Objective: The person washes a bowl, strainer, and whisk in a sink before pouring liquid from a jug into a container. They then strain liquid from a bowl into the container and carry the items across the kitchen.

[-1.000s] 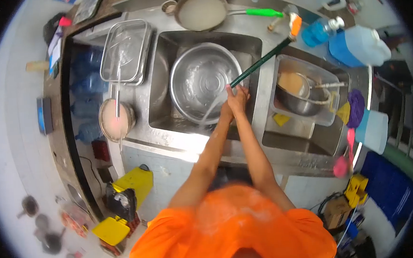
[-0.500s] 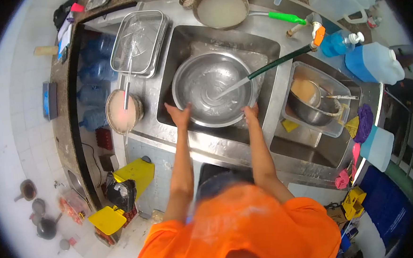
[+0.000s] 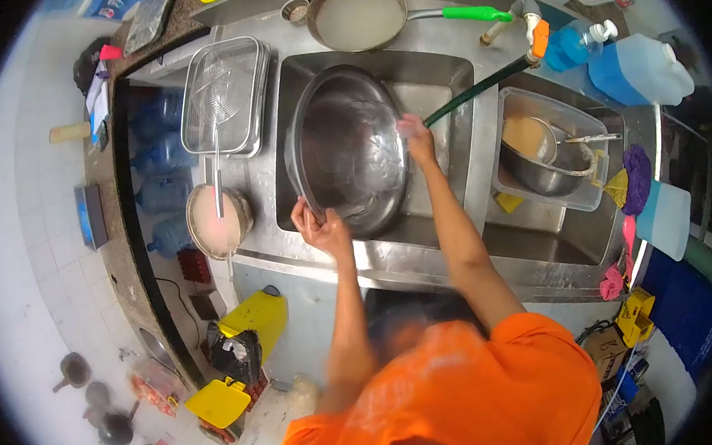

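A large round metal bowl (image 3: 347, 149) is tilted on its side in the left sink basin (image 3: 439, 111). My left hand (image 3: 321, 227) grips the bowl's lower left rim, fingers curled at the edge. On the bowl's right rim is my right hand (image 3: 418, 137), fingers closed against it, close to the end of the dark green hose (image 3: 478, 90). The hose runs from a tap with an orange handle (image 3: 539, 40). Whether water flows from the hose cannot be made out behind my right hand.
Wire strainers (image 3: 222, 92) and a bucket of pinkish liquid (image 3: 217, 219) stand left of the sink. Behind it sits a pan of cloudy liquid (image 3: 360, 17). A plastic tub (image 3: 595, 138) holding a metal pot is at the right, near blue liquid bottles (image 3: 636, 71).
The bowl has gone from lying nearly level to tilted up on its side. My right hand has moved up along the rim, and my left hand has moved slightly down.
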`<state>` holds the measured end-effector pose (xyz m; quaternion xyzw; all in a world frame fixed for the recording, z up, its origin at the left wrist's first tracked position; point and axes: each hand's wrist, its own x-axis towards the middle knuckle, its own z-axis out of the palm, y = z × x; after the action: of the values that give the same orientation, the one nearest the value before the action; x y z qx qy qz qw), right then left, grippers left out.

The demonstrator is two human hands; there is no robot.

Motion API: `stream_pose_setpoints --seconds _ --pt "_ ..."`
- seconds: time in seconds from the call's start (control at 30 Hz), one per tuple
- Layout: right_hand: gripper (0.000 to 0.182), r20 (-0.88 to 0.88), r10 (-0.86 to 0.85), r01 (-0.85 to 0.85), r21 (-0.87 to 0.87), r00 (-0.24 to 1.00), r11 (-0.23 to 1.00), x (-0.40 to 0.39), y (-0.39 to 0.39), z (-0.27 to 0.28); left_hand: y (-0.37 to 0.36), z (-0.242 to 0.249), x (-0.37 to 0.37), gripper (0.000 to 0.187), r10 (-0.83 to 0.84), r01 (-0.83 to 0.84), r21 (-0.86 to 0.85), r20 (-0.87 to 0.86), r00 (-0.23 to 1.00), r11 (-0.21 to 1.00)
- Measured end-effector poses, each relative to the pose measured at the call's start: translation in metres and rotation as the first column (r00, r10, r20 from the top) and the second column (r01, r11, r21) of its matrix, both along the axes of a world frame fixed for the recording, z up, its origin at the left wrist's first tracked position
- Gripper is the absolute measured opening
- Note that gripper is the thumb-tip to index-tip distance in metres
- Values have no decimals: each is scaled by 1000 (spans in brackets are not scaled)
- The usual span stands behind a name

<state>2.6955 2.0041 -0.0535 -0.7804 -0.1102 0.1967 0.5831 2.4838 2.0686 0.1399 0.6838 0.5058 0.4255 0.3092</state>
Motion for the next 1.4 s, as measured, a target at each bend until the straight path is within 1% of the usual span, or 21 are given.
stream_pose_setpoints --seconds 0.07,0.2,0.27,0.37,0.47,0.5,0.53,0.57,0.6,0.67,0.7,0.73,0.77,0.83,0.9,1.0,1.03,1.1,1.17,1.27,1.4 --pt "31 -199 100 -65 174 975 983 -2 18 10 -7 4 5 33 -15 13 42 45 999 999" --pt "27 160 443 -454 42 882 890 -76 25 -1 -15 9 -4 32 -14 14 -38 -12 1000 999" --pt "13 66 855 -853 136 515 503 -95 1 16 -13 27 -8 34 -11 10 -10 -107 994 1000" --pt "11 -166 884 -898 -26 438 440 -46 16 -26 -13 36 0 38 -18 48 -139 210 978 989" --pt "9 30 625 -613 -162 780 773 20 99 -119 -11 25 3 41 -59 64 -306 25 998 950" --pt "9 324 561 -520 -210 762 828 22 129 -48 -10 9 4 41 -27 50 -354 70 997 934" --pt "12 343 499 -502 -89 795 860 9 149 0 -11 -5 3 41 -34 56 -372 65 997 927" --pt "16 33 590 -583 -119 807 804 -14 166 30 -10 -17 3 39 12 45 -433 128 992 900" --pt "19 -36 647 -647 17 762 763 -41 161 59 -7 -26 4 37 58 43 -491 188 980 870" --pt "16 147 803 -788 357 577 501 -101 142 43 6 -28 6 34 50 40 -461 182 982 886" --pt "16 -163 924 -776 503 347 381 -113 108 63 11 -21 8 35 26 64 -443 196 980 894" --pt "17 29 955 -893 365 295 265 -112 73 77 16 -12 10 36 0 90 -422 209 978 902" --pt "18 -103 969 -897 367 223 245 -104 35 96 18 -3 10 40 -58 138 -391 210 976 910" --pt "19 -165 922 -904 198 349 378 -69 -28 152 15 18 21 41 -72 155 -362 233 970 919" --pt "17 -71 703 -673 234 708 702 -34 -72 190 11 32 26 42 -97 155 -295 203 974 943" --pt "19 340 328 -352 10 881 936 48 -115 276 -1 43 29 40 -128 128 -17 24 992 992" --pt "23 678 243 -199 -144 694 969 76 -120 314 -8 55 31 37 -145 146 45 -28 989 988" --pt "27 868 192 34 -233 459 972 118 -122 344 -21 73 25 36 -159 164 114 -51 986 980" --pt "30 928 323 6 -330 185 944 154 -121 356 -27 91 16 35 -160 173 189 -81 984 967" --pt "32 744 641 -224 -603 186 765 200 -121 348 -25 117 -1 30 -161 156 286 -8 987 946" --pt "35 508 847 -232 -814 157 532 223 -107 383 -16 141 -25 29 -202 183 241 57 978 953"
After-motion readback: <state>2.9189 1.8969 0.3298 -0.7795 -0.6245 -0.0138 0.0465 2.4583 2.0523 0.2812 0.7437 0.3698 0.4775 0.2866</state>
